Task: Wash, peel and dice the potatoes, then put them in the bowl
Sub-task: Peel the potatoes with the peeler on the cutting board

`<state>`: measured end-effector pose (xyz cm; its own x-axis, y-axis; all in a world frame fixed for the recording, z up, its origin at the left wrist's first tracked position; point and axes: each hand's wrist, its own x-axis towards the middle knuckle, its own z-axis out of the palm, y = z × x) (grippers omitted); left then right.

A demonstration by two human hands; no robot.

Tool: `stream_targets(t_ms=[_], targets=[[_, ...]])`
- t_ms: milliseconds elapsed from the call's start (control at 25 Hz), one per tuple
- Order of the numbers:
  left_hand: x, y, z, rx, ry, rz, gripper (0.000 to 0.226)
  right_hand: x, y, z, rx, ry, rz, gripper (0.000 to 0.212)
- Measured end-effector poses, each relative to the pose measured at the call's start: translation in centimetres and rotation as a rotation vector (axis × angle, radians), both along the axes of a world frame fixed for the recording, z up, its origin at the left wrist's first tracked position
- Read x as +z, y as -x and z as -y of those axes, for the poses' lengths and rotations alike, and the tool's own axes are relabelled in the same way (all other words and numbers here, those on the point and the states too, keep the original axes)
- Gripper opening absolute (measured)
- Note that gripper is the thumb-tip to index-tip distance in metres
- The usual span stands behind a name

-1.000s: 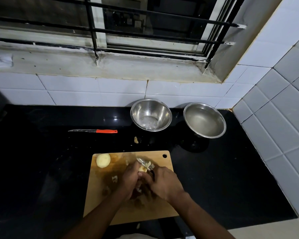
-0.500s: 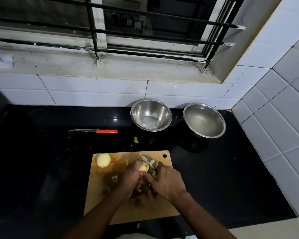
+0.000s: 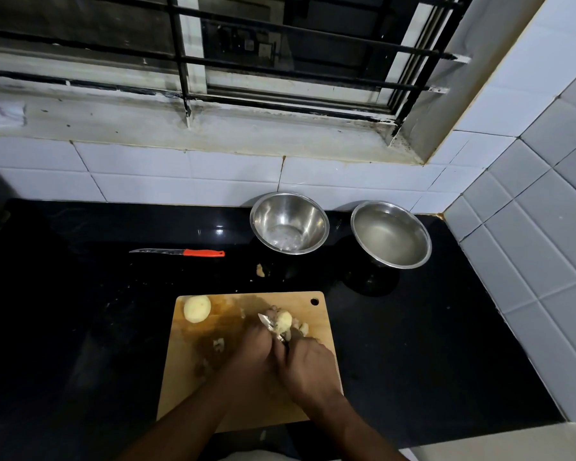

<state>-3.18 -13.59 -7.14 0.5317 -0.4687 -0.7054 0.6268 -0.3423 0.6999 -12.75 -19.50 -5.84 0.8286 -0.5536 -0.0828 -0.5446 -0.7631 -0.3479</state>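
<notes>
Both hands are bunched up together over the middle of the wooden cutting board (image 3: 316,404). The left hand (image 3: 250,354) has its fingers curled round a half-peeled potato (image 3: 284,322), holding it just above the board, pale flesh poking out past the fingertips. The right hand (image 3: 308,364) is wrapped around the dark handle of a peeler (image 3: 270,325), whose metal blade end lies right against the potato's left side, pointing away from the person. Bits of peel (image 3: 302,328) sit on the board just to the right of the potato, and a few more scraps (image 3: 219,344) lie left of the hands on a damp, darker patch of the wood. A second potato (image 3: 197,309), already peeled and pale yellow, rests on the board's far left corner, well apart from the hands. Beyond the board, on the black countertop (image 3: 446,344), there's a small stray peel scrap (image 3: 260,270), and further left a knife (image 3: 180,252) with an orange-red handle lying flat, blade pointing left. Back against the white tiled wall (image 3: 180,181) stand two steel bowls side by side: the left bowl (image 3: 289,223) looks wet at the bottom, the right bowl (image 3: 391,234) holds what looks like water. A barred window (image 3: 280,54) sits above the ledge.
</notes>
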Motion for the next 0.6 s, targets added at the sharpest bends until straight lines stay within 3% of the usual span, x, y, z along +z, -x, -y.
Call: stream_targets(t_ms=[200,360,440,520,600], targets=[[-0.9,-0.6,-0.2,0.126,0.042,-0.085,0.055,0.5,-0.6,1.0,-0.150,-0.166,0.041,0.063],[0.0,-0.7,0.0,0.262,0.207,-0.331,0.058,2.0,-1.1,1.9,-0.120,-0.480,0.093,0.048],[-0.5,-0.8,-0.2,0.288,0.309,-0.396,0.057,2.8,-1.1,2.2,-0.213,-0.852,0.126,0.037],[-1.0,-1.4,-0.6,0.305,0.388,-0.427,0.055,3.2,-0.4,3.0,-0.317,-1.482,0.091,0.024],[-1.5,-2.2,-1.3,0.350,0.528,-0.512,0.053,3.2,0.5,3.6,-0.412,-2.082,0.191,0.012]])
